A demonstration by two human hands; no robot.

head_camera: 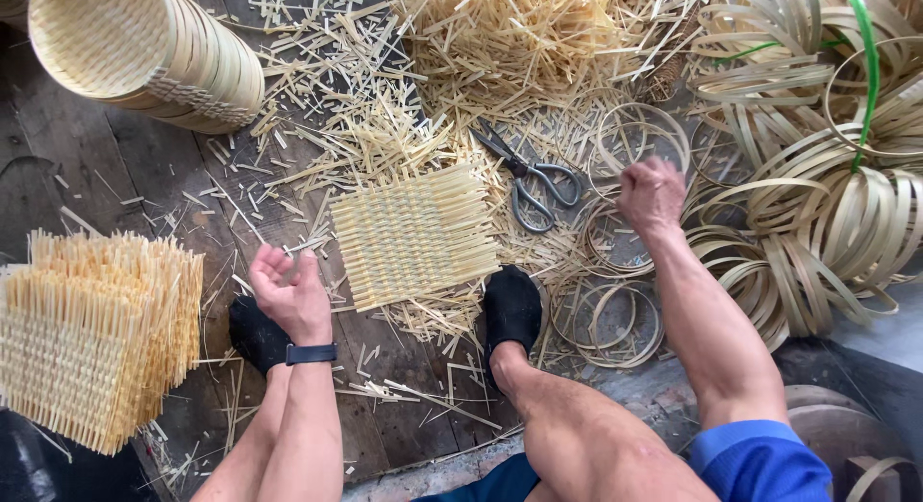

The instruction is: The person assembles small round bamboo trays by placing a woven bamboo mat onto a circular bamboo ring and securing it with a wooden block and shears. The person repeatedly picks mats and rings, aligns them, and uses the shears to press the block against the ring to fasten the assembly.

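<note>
A person sits low over a dark wooden plank floor (144,165), seen from above, both bare forearms reaching forward. The left hand (291,292) hovers palm up with fingers loosely curled and released, grasping nothing, a dark band on its wrist. It hangs just left of a square woven bamboo mat (413,235) that lies flat near the middle of the floor, its strip ends sticking out on all sides. The right hand (651,194) is clenched into a fist over a scatter of thin bamboo hoops (615,314) at the right of the mat; whether it grips a strip I cannot tell.

A pair of metal scissors (527,175) lies jaws apart on the floor between the mat and the right hand, just beyond the mat's far right corner. The person's feet in black socks rest at the mat's near edge, the right foot (511,310) touching its near right corner, the left foot (256,335) under the left wrist.

Short bamboo offcuts (385,108) litter the far part of the floor. A stack of round woven baskets (144,55) lies on its side at the far left corner. A pile of finished woven squares (96,334) stands at the left edge. Coils of flat bamboo strip (827,213), one tied with green band, fill the right edge.
</note>
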